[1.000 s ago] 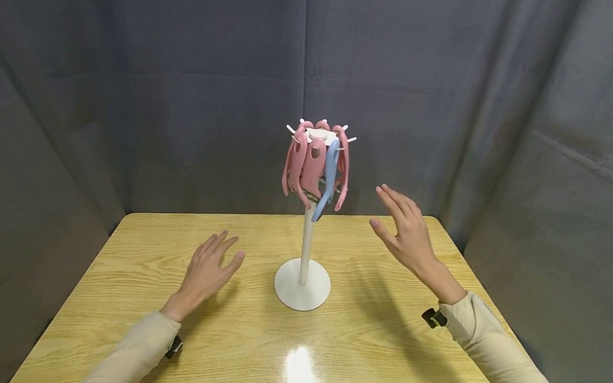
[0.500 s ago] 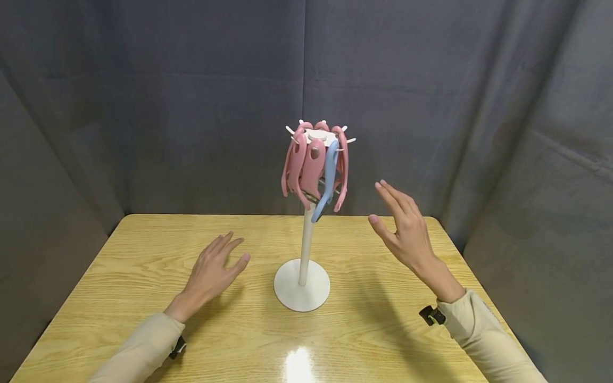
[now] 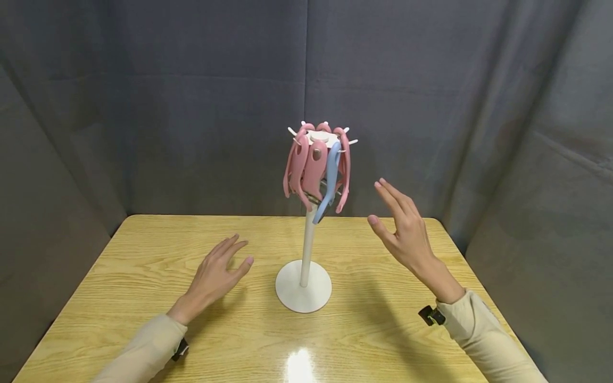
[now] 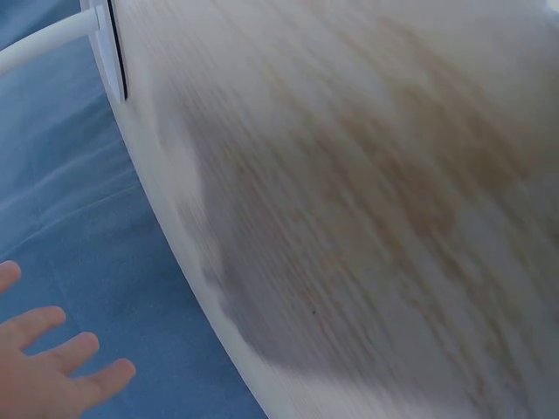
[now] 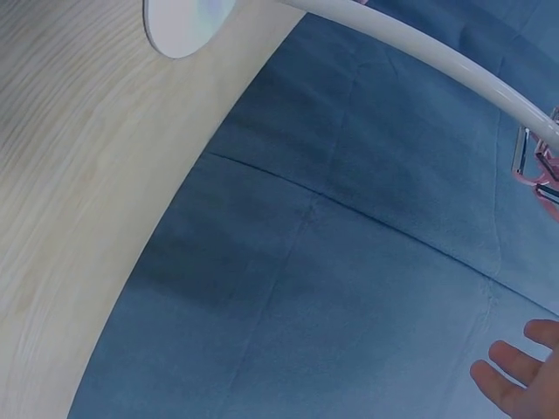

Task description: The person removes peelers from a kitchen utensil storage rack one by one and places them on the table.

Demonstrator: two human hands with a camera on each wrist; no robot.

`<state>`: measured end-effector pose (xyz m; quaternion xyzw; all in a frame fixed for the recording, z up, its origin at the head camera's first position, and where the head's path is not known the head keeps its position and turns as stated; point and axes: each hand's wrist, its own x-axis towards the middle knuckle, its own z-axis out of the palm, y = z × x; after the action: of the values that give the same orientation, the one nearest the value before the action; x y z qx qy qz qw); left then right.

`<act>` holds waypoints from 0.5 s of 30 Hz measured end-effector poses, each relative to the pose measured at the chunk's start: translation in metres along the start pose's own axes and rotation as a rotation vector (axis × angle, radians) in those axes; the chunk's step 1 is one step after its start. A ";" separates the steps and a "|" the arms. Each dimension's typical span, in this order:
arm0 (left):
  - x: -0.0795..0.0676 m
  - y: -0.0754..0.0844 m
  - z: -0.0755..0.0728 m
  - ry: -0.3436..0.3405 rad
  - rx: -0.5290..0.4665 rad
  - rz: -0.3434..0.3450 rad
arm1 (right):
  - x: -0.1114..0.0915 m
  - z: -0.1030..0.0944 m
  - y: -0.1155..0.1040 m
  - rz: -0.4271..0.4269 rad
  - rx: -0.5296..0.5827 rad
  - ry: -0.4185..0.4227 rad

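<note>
A white stand (image 3: 307, 244) rises from a round base (image 3: 304, 302), its top ringed with short pegs. Several pink, curved plastic pieces (image 3: 313, 170) hang from the pegs, with grey metal parts showing at their lower ends. One light blue piece (image 3: 331, 173) of similar shape hangs at the front right; their exact kind I cannot tell. My left hand (image 3: 214, 274), fingers spread, hovers above the table left of the base and touches nothing. Higher up, right of the hanging pieces, my right hand (image 3: 407, 234) is held with straight fingers and nothing in it. Fingers of both hands show in the wrist views.
The wooden table (image 3: 143, 266) carries the stand near its middle. Grey curtains (image 3: 191, 106) hang behind the table and along both sides. A black wrist device (image 3: 432, 315) sits by the right sleeve, another (image 3: 180, 348) by the left.
My left hand has drifted a little to the right, toward the stand's base. My right hand has risen very slightly. The stand and its hanging pieces have stayed in place.
</note>
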<state>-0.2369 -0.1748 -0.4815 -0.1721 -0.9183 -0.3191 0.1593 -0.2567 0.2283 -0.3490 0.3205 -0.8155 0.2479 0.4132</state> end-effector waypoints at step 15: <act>0.000 0.002 0.005 0.008 -0.045 0.013 | 0.008 -0.004 -0.007 -0.018 0.072 0.065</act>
<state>-0.2368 -0.1701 -0.4838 -0.1804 -0.9091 -0.3393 0.1610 -0.2532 0.2233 -0.3389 0.3342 -0.7893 0.2838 0.4299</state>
